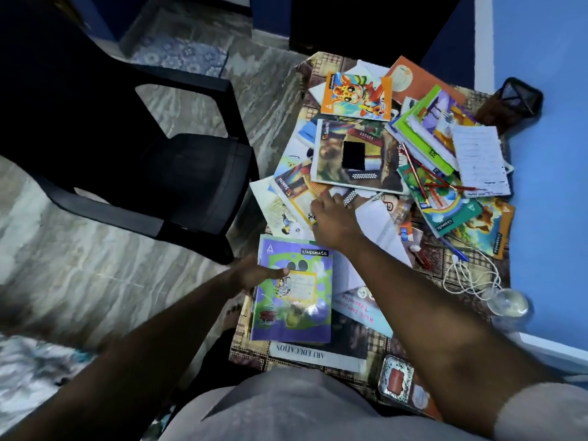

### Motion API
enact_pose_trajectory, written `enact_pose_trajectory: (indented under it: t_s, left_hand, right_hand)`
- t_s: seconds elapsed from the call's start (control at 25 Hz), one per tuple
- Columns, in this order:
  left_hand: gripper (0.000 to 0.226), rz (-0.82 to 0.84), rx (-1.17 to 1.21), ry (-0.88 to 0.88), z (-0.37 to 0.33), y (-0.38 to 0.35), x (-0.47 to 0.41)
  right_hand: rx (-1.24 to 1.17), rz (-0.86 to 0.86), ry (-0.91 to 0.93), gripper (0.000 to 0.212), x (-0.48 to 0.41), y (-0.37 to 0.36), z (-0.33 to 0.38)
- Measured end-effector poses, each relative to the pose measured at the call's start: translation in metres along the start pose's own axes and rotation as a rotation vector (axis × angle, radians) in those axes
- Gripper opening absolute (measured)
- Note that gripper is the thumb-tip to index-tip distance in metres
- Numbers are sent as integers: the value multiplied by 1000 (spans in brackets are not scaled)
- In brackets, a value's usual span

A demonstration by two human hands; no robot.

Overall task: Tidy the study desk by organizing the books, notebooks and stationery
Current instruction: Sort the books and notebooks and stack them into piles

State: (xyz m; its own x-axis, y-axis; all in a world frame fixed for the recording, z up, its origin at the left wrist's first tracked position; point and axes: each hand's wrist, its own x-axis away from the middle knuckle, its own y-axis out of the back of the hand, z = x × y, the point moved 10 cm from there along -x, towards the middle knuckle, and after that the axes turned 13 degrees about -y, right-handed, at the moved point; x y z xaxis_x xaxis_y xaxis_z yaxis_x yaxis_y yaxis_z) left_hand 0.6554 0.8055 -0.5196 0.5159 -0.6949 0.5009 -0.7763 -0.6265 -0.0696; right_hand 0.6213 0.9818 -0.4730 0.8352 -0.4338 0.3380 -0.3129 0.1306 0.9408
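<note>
A small desk with a patterned cover is strewn with notebooks. My left hand grips the left edge of a purple and green Classmate notebook at the desk's near left, thumb on its cover. My right hand reaches across the pile, fingers down on a Saathi notebook and loose papers. A larger Saathi notebook lies just beyond, and an orange cartoon notebook lies at the far end. Red pencils lie on a rainbow-cover notebook.
A black plastic chair stands left of the desk. A dark mesh pen holder sits at the far right corner by the blue wall. A white cable, a clear round object, a blue pen and an "Art Education" book lie nearer.
</note>
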Motion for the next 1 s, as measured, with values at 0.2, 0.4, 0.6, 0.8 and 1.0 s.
enact_pose_trajectory:
  t_s: [0.2, 0.4, 0.6, 0.8, 1.0]
  left_hand:
    - [17, -3, 41, 63, 13, 7, 14]
    - [19, -30, 107, 153, 26, 8, 18]
    - [22, -72, 169, 150, 21, 3, 18]
    - [34, -184, 214, 64, 8, 20, 13]
    - [31, -205, 219, -16, -18, 40, 11]
  right_hand:
    - [209, 137, 98, 73, -13, -16, 1]
    - [248, -4, 14, 57, -10, -11, -36]
    - [133, -184, 24, 45, 1, 28, -51]
    - [214, -142, -34, 40, 21, 10, -58]
    - [139, 16, -226, 43, 26, -4, -65]
